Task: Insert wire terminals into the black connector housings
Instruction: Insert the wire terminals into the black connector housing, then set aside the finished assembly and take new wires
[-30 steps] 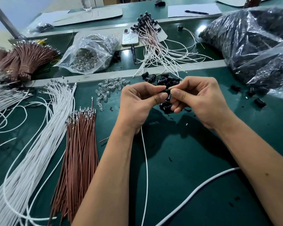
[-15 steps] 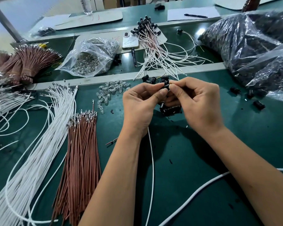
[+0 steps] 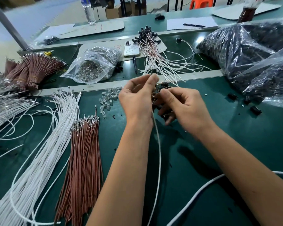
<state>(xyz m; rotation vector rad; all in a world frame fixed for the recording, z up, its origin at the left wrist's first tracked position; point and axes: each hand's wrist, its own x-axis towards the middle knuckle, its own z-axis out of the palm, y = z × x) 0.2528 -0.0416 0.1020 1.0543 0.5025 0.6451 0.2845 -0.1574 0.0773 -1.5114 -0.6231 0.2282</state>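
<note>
My left hand (image 3: pixel 137 98) is raised over the green mat and pinches a black connector housing (image 3: pixel 153 73) at its fingertips. A white wire (image 3: pixel 159 144) trails from that hand down toward me. My right hand (image 3: pixel 185 106) sits lower and to the right, its fingers curled over a small pile of black housings (image 3: pixel 164 87). Motion blur hides whether it holds one. Loose white wires (image 3: pixel 39 157) and brown wires (image 3: pixel 85 152) with metal terminals lie at the left.
Finished wired housings (image 3: pixel 153 51) fan out beyond the rail, beside a phone (image 3: pixel 131 48). A bag of clear LEDs (image 3: pixel 93 66) and loose LEDs (image 3: pixel 109 98) lie at centre left. Big bags of black parts (image 3: pixel 252 54) fill the right. A thick white cable (image 3: pixel 203 190) crosses the near mat.
The hands, joined on one housing before, have parted. My left hand has lifted the housing and its wire up and away. My right hand has dropped to the pile.
</note>
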